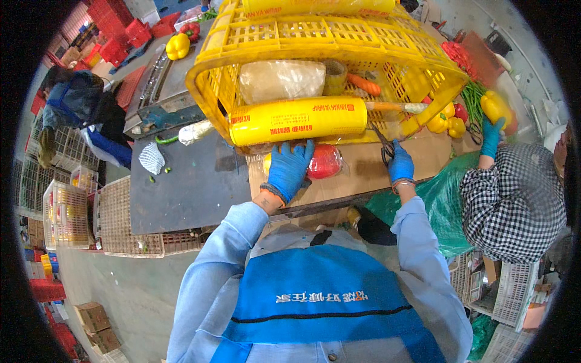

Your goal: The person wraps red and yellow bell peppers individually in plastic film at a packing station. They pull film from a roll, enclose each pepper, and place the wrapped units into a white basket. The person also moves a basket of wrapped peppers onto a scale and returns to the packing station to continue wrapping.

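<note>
My left hand [288,170], in a blue glove, lies palm down over a film-wrapped pack of peppers [326,160]. Red shows to the right of the hand and a bit of yellow to its left; the palm hides the middle. Just beyond the fingertips, a yellow roll of cling wrap [297,120] lies across the front of a tipped yellow plastic crate [327,53]. In my right hand [401,164], also gloved in blue, are dark scissors [386,146], their blades pointing toward the roll's right end. Cardboard [358,174] lies under the pack.
A co-worker in a checked top [522,199] holds a yellow pepper [495,106] at the right. Several yellow peppers [442,122] lie beside the crate. Left are a white foam net [151,158] and a green chilli [167,139]. Another person [77,100] bends at the far left.
</note>
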Action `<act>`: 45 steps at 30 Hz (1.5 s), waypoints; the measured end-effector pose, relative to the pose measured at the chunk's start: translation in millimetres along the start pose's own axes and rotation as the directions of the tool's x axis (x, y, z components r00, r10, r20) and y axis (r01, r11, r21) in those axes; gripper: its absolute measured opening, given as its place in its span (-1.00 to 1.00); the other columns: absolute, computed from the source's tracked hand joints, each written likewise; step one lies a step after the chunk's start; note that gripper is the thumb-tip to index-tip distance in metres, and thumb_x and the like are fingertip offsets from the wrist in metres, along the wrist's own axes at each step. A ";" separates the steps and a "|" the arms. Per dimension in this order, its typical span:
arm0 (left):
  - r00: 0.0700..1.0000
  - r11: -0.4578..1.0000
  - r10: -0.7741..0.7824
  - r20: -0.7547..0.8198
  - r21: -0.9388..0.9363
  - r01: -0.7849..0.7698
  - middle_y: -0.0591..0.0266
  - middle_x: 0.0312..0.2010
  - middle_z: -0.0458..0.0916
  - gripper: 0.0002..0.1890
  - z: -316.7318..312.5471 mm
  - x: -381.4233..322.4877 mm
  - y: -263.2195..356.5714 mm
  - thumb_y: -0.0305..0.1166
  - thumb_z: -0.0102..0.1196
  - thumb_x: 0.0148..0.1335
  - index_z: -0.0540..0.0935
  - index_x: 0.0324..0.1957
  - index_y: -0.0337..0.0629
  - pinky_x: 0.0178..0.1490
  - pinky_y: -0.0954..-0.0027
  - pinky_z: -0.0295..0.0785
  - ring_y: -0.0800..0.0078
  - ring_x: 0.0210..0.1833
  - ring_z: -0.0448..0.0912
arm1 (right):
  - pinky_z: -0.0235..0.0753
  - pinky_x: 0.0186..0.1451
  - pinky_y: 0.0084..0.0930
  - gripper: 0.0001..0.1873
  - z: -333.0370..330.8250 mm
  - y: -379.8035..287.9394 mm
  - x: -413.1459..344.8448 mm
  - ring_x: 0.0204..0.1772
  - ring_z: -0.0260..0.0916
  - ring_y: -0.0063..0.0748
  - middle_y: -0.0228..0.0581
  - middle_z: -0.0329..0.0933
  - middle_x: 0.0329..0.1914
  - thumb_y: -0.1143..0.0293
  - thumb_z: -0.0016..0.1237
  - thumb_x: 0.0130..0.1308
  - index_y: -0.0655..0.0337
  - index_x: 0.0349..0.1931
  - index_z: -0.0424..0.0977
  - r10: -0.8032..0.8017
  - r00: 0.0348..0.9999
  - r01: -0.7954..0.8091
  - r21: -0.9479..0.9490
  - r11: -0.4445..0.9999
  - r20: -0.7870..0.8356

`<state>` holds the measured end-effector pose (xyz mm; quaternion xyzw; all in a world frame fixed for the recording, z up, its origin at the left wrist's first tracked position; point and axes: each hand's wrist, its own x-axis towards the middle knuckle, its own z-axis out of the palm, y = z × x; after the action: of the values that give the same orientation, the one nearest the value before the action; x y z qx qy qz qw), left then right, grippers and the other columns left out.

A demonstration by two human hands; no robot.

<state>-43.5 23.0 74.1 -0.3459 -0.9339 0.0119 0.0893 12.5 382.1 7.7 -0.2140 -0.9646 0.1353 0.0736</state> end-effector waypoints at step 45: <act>0.966 0.925 0.252 -0.058 -0.281 -0.258 -0.03 -0.05 0.58 0.17 -21.5 -27.4 -5.9 0.26 0.40 -0.21 0.22 0.44 -0.06 0.01 0.06 0.44 0.01 -0.07 0.59 | 0.50 0.17 -0.14 -0.35 -25.7 -21.3 -7.7 0.12 0.47 0.16 0.06 0.53 0.11 0.27 0.16 0.20 -0.05 0.35 0.34 -0.113 0.993 0.116 -0.084 0.990 0.043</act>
<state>-23.1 -0.1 91.4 -0.4735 -0.8720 -0.1153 0.0458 16.1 366.1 37.8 -0.1588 -0.9814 0.0931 0.0536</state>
